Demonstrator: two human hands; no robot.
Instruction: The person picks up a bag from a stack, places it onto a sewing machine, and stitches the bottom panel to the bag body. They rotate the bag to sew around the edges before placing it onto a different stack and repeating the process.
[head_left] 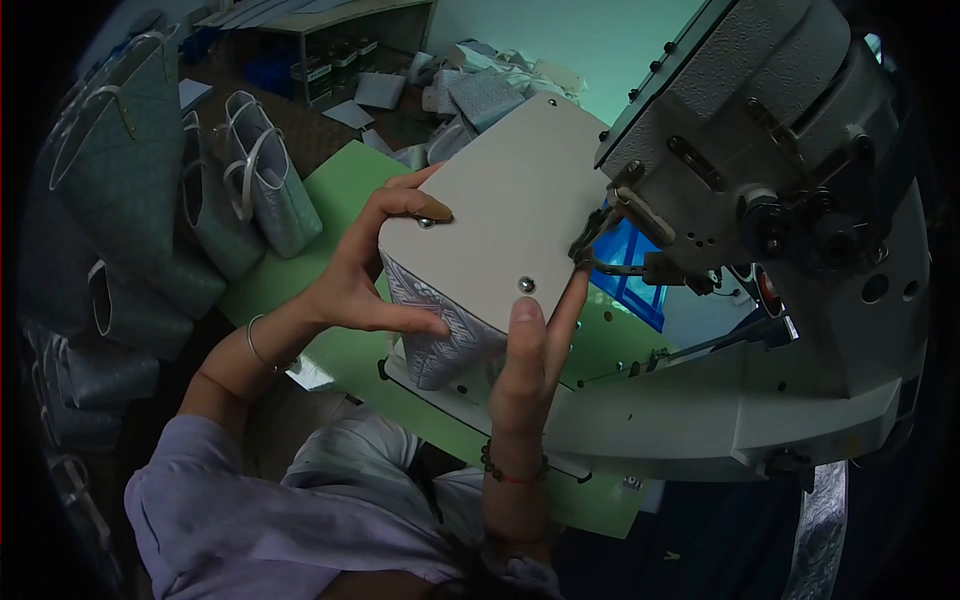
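A silvery quilted handbag (440,340) is held up with its flat cream base (490,215) facing me. Round metal studs sit near the corners of the base. My left hand (365,265) grips the left end, with one finger by a stud and the thumb on the quilted side. At the near right corner, my right hand (530,365) has its thumb just below a stud and its fingers along the right edge. The sewing machine's needle and presser area (590,245) is right at the base's right edge.
The large sewing machine (760,190) fills the right side over a green tabletop (350,200). Several finished-looking silvery bags (270,180) stand at the left. Behind lie more bag pieces (480,95) and a shelf (330,20). A blue item (630,265) shows behind the machine.
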